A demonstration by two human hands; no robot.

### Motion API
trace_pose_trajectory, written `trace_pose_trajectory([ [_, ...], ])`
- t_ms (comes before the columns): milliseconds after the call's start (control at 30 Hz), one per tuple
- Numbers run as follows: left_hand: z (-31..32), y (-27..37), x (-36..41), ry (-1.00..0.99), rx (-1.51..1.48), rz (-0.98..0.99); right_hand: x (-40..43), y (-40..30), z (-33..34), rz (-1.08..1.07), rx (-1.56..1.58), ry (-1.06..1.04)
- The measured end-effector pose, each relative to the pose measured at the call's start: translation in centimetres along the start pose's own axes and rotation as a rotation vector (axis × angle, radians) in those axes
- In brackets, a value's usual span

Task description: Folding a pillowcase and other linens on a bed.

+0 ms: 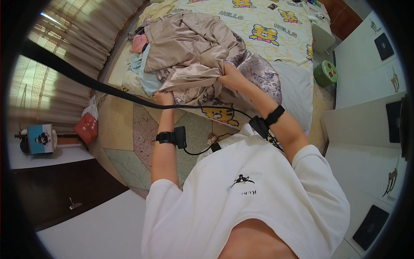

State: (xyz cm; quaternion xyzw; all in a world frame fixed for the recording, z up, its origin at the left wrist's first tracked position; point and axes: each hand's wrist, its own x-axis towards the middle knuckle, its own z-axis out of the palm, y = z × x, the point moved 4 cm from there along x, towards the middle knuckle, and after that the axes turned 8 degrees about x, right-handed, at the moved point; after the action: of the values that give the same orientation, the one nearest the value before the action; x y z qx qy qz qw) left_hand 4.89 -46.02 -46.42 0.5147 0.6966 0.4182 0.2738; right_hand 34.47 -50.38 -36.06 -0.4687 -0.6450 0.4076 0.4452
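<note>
A crumpled satin quilt (181,42), beige on one face and purple-patterned on the other, lies heaped on a bed covered by a yellow cartoon-print sheet (223,29). My right hand (231,77) grips a bunched fold of the beige satin near the middle of the heap. At the bed's near left edge, my left hand (164,98) is closed on the lower corner of the quilt; its fingertips are partly hidden. Light blue cloth (149,76) lies just above my left hand, beside the quilt, with a pink cloth (139,43) farther up.
Long curtains (74,42) hang left of the bed. A red bag (86,128) stands on the floor by them. Right of the bed are a green round container (325,73) and white cabinets (359,81). A black strap (97,84) crosses the view. A dark cabinet (74,191) stands at lower left.
</note>
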Motion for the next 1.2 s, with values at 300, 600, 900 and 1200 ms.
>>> trace_pose_trajectory([
  [300, 2.7, 7.3, -4.9, -0.681, -1.439, -0.453, -0.3, 2.4, 1.3, 0.101, -0.205, -0.091],
  [600, 5.1, 3.5, -4.0, -0.657, -1.208, -0.713, -1.3, 2.8, 3.3, 0.148, -0.205, -0.201],
  [900, 7.2, 2.1, -0.1, -0.341, -1.241, -0.799, -3.7, 3.9, 1.3, 0.432, 0.34, 0.058],
  [1200, 8.9, 10.1, -7.0, -0.84, -1.181, -0.741, -2.8, 1.4, -2.4, -0.045, 0.711, 0.459],
])
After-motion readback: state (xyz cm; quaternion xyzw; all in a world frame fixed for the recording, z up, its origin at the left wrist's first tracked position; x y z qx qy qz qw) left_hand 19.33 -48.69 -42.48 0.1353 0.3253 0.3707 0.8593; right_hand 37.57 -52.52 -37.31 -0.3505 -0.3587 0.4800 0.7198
